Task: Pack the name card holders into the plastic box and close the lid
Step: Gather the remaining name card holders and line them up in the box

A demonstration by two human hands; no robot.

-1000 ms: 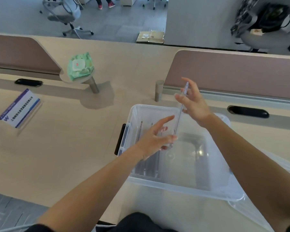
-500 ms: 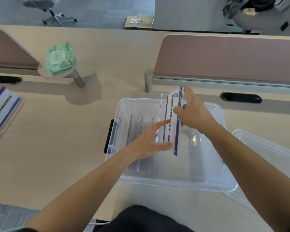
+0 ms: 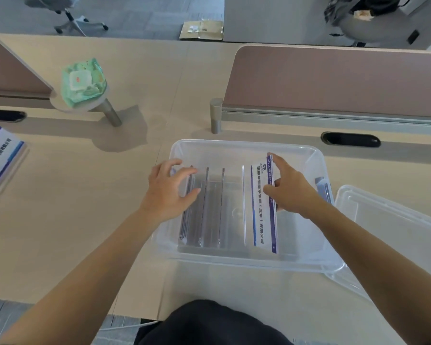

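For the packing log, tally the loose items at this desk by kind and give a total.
Plastic box: 1
Lid: 1
Name card holders: 5 (4 standing in the box, 1 outside it at far left)
Pack of wipes: 1
Total: 8

Pretty standard open office. Pale wood tabletop (image 3: 85, 220) with mauve divider panels, one on the right (image 3: 334, 80) and one on the far left (image 3: 8, 68), plus a black cable slot (image 3: 350, 139) below the right one. A small round shelf (image 3: 60, 105) on a metal post holds a green wipes pack (image 3: 84, 82). Grey floor (image 3: 139, 16) behind, with a swivel chair (image 3: 67, 13) and flattened cardboard (image 3: 202, 29). Soft, even light.
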